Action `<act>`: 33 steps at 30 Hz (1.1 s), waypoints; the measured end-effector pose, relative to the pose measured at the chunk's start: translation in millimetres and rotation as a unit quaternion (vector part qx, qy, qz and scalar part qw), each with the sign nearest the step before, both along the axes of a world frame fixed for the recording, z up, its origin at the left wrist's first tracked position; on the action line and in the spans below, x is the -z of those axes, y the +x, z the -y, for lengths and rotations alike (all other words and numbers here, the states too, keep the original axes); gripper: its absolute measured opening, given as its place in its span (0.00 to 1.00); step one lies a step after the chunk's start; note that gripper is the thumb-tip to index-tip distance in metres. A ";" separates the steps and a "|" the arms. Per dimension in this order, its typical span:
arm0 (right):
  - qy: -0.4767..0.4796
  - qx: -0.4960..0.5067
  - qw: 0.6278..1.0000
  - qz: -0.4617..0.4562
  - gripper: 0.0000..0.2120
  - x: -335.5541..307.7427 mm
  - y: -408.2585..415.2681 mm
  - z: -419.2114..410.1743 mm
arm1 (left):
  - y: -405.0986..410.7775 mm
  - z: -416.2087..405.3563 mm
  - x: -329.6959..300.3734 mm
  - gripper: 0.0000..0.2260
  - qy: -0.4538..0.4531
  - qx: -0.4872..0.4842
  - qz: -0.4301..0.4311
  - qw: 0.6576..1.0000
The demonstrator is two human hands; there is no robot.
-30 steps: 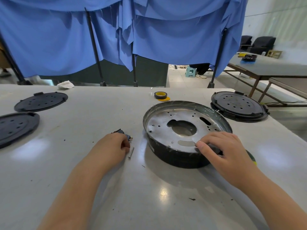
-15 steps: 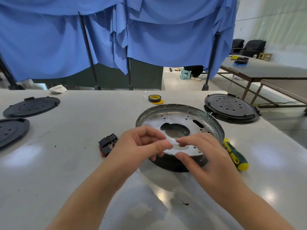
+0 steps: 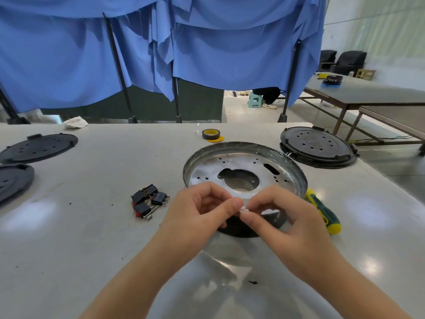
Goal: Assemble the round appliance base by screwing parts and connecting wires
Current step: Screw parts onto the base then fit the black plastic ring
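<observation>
Hands: the left hand (image 3: 202, 210) and right hand (image 3: 276, 210) meet fingertip to fingertip just in front of the base, both pinching one tiny pale part (image 3: 243, 209); what the part is cannot be told.
Base: the round base (image 3: 245, 180) sits on the bench (image 3: 92, 238), open side up, its near rim hidden behind the hands.
Inside the base: a bare metal plate with many holes and a large centre opening; no wires are seen there and most holes look empty.
Left of the base: a small heap of black switches (image 3: 148, 199) with a loose screw (image 3: 150, 212) beside them, none fitted.
Right of the base: a screwdriver (image 3: 323, 211) lies untouched, touching or just beside the rim.
Beyond the base: a tape roll (image 3: 211, 134); black lids (image 3: 317, 146) lie to either side.
Progress: early, by the look of it; the screwing and all the wiring appear still to be done.
</observation>
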State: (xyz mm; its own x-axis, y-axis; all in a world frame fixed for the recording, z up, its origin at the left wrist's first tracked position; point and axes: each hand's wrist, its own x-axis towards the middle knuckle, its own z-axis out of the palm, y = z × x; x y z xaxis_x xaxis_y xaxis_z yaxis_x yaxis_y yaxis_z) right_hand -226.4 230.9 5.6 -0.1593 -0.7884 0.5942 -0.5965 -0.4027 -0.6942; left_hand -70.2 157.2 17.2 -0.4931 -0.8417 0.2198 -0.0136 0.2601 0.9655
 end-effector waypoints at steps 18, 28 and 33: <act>-0.004 0.099 0.966 0.237 0.04 -9.9 -25.8 1.0 | 7.1 28.8 30.3 0.11 -0.423 -0.050 0.267 0.864; -0.150 0.179 0.965 0.115 0.06 -14.1 -27.9 -5.3 | 4.4 14.8 15.7 0.16 -0.311 -0.110 0.140 0.933; -0.152 0.163 0.972 0.071 0.00 -10.6 -22.0 -4.9 | 11.5 15.7 2.9 0.14 -0.199 -0.179 0.033 0.963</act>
State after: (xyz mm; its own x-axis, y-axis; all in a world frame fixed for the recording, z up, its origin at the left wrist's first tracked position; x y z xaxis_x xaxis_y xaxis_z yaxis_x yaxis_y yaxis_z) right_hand -248.4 235.8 16.2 -0.4684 -0.4733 0.7460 -0.6336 -0.4085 -0.6570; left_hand -58.7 141.5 14.3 -0.2102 -0.8159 0.5387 -0.2294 0.5767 0.7841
